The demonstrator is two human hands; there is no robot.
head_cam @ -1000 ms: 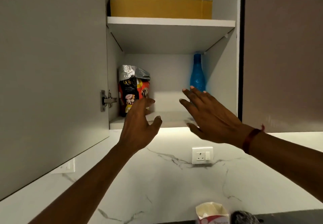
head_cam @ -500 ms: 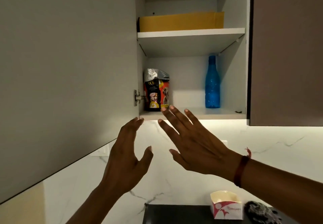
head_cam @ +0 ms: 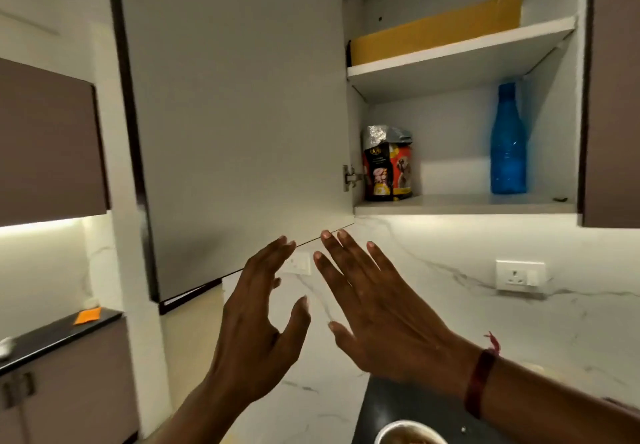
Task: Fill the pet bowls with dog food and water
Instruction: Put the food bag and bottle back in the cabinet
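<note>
A dog food bag with a crumpled silver top stands at the left of the lower cupboard shelf. At the right of the same shelf stands a blue water bottle. My left hand and my right hand are raised side by side below the cupboard, fingers spread, holding nothing and well short of the shelf. A metal bowl with brown contents shows at the bottom edge.
The grey cupboard door hangs open to the left. A yellow box lies on the upper shelf. Wall sockets sit on the marble backsplash. A dark counter with an orange item lies at left.
Both hands have drawn back and down from the shelf; the view has swung left and away, so the cupboard now sits at upper right and a bowl shows below.
</note>
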